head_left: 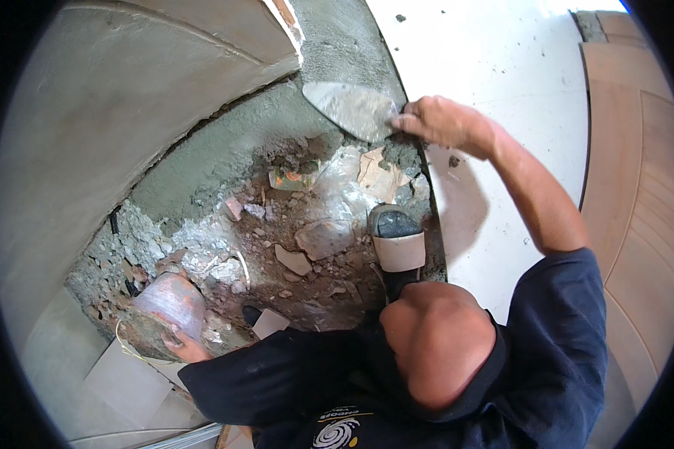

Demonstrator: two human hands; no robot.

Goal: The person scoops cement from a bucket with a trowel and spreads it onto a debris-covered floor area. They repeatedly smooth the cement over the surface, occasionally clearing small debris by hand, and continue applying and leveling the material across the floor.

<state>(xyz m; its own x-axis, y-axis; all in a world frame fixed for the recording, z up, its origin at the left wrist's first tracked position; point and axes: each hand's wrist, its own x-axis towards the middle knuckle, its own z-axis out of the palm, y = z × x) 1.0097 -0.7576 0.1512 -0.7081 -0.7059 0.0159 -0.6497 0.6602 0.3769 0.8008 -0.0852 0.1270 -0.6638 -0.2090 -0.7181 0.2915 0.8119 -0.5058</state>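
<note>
Trowel (348, 110), against or just over wet cement (187, 168), looks light and stiff, best held by its handle, where the right hand (440, 121) is closed; the left hand (187, 349) curls at the tilted bucket's (174, 303) rim, probably heavy if loaded, its grip unclear.

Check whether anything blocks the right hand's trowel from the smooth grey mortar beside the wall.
Nothing visible does. The trowel, in the right hand, overlaps the mortar in view; whether they touch is unclear. The loose rubble lies lower in the picture, off that path.
</note>
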